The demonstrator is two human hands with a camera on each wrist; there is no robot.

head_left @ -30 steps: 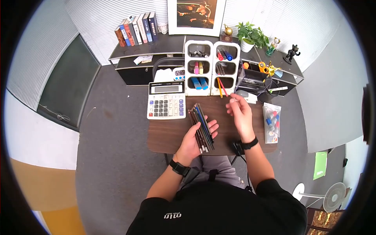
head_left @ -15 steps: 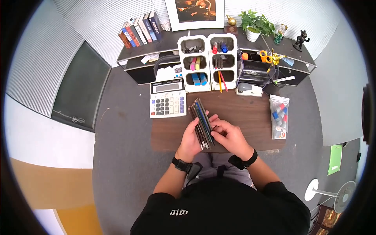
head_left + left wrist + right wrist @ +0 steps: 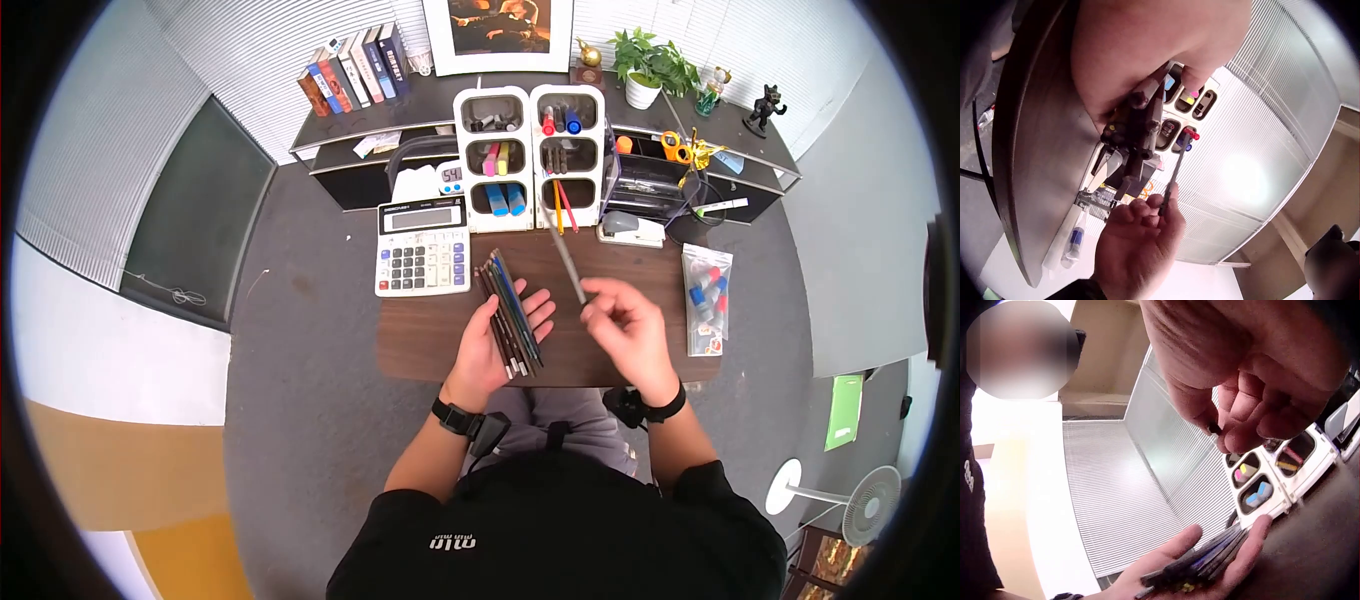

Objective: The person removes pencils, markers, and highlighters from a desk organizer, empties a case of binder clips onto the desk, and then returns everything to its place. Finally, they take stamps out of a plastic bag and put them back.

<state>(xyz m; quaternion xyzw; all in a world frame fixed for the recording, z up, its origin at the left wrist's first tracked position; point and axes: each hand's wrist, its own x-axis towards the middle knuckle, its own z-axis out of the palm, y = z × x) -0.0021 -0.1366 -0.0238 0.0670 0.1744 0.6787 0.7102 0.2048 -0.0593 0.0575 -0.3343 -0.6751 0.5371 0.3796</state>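
Note:
The left hand (image 3: 482,345) holds a bundle of dark pencils (image 3: 513,318) above the table, thumb across them and the other fingers spread beneath. To its right, the right hand (image 3: 634,335) pinches one grey pencil (image 3: 567,262) by its lower end, the other end pointing up toward the white organizer (image 3: 538,160). An orange and a pink pencil (image 3: 568,207) lean in the organizer's lower right compartment. In the left wrist view the single pencil (image 3: 1179,169) sticks out from the right hand (image 3: 1141,240). The bundle (image 3: 1200,559) lies across the left hand in the right wrist view.
A calculator (image 3: 423,250) lies left of the organizer, with a small timer (image 3: 452,177) behind it. Right of the organizer are a stapler (image 3: 632,229) and a mesh holder (image 3: 690,215). A clear bag (image 3: 707,300) of blue and red items lies on the table's right side (image 3: 660,350).
The right hand has moved from the bundle to the right and now holds a single pencil apart from it. The left hand still holds the rest, its fingers more spread.

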